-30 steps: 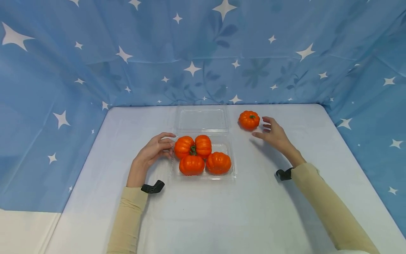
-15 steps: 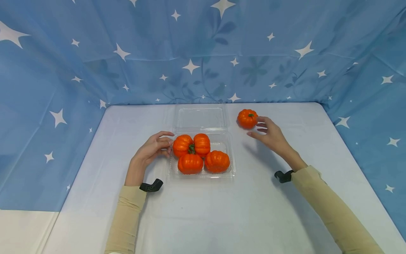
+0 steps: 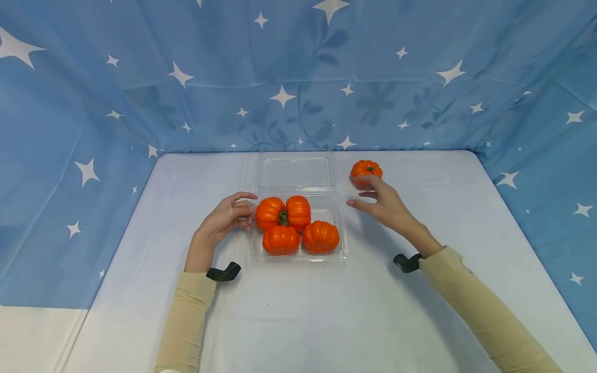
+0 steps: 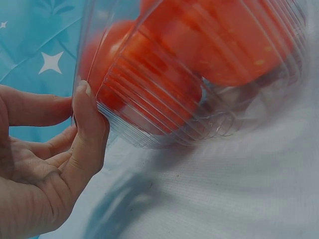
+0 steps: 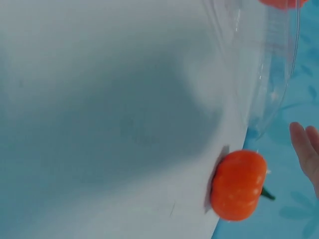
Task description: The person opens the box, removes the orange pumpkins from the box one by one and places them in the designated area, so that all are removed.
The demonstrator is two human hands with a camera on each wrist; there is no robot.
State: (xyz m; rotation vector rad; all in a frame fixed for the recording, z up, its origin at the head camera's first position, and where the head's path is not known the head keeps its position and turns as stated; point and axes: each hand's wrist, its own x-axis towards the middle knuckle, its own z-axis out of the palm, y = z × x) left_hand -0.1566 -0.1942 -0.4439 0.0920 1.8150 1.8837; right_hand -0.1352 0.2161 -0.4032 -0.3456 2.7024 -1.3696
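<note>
Bordering the white table [image 3: 289, 321] hangs starry fabric [image 3: 224, 67].

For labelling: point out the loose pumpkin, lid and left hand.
Loose pumpkin [image 5: 237, 186]: right wrist view, middle of its side.
Lid [image 3: 296, 172]: head view, its flat middle.
Left hand [image 3: 226, 215]: head view, back of the hand.

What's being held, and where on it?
The left hand pinches the clear container by its rim, on the person's left side. The right hand holds nothing.
</note>
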